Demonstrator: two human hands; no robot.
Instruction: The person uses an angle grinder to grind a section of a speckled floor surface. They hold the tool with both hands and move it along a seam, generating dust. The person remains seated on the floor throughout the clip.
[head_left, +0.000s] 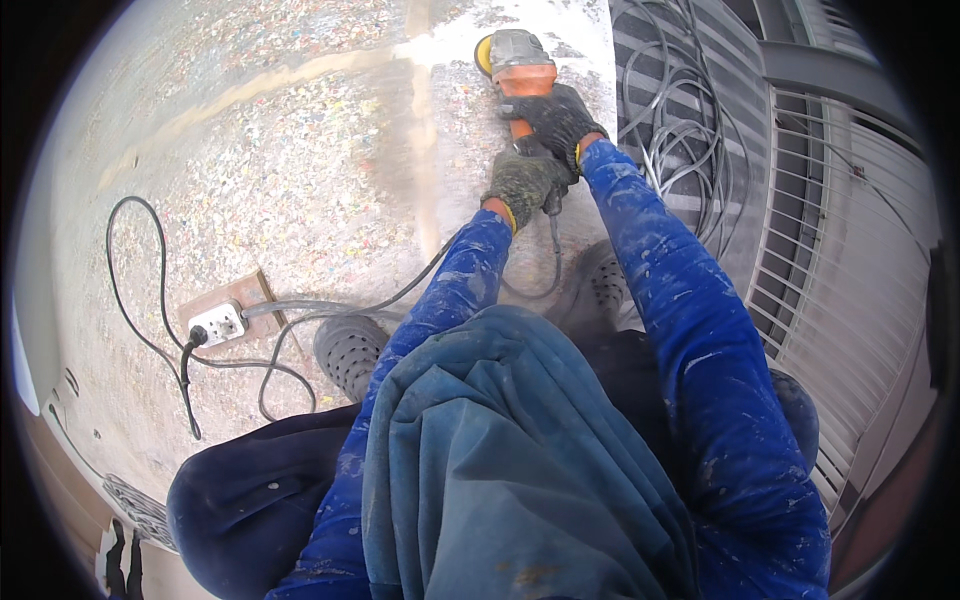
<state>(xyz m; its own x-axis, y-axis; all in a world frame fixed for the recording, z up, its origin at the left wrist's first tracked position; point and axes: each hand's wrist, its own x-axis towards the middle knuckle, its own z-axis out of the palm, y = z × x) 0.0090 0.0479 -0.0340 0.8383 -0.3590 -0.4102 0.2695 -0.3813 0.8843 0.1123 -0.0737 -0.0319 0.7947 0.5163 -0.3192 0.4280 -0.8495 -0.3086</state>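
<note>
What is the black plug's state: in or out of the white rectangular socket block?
In: the plug sits against the block, with no prongs showing.

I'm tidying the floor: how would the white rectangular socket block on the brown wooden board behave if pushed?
Probably slides rather than tips: the socket block sits low on its flat wooden board. Its black plug and grey cable would likely drag along.

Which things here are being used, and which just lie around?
In use:
orange-and-grey power tool with round yellow disc, gripped by dark-gloved left hand and right hand
probably the white rectangular socket block with black plug inserted

Seemingly lying about:
loose grey cable coils, right
grey bundle, lower left, unclear
</note>
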